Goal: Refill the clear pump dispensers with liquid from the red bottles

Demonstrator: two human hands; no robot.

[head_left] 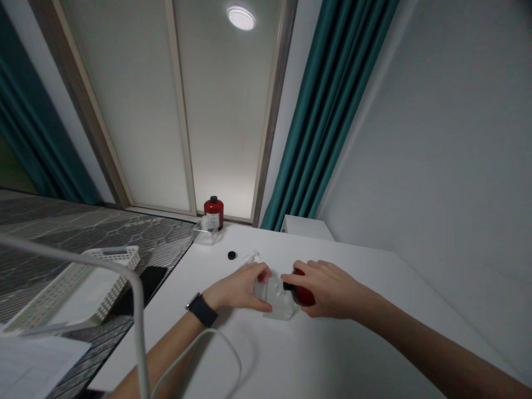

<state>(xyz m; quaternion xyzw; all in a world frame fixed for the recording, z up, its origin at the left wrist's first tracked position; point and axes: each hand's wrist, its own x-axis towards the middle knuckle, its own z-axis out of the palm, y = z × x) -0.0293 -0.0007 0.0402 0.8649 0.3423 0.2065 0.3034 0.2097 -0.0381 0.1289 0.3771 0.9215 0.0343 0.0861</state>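
Observation:
A dark red bottle [303, 295] with a black top lies tilted sideways in my right hand [326, 285], its top pointing left. Below and left of that top is a clear plastic box [280, 306] on the white table. My left hand [245, 288] curves its thumb and fingers around the box's left side; the exact contact is hard to make out through the clear plastic. Beyond my left hand lies a small clear or whitish piece [251, 256], partly hidden. A round black cap [231, 255] rests to the left of it.
At the far left corner of the white table [353, 354], another red bottle [214, 208] stands behind a clear box [204, 237]. A white perforated basket [103, 307] is off to the left. A pale cable [226, 339] and a curved white bar [139, 310] cross the foreground.

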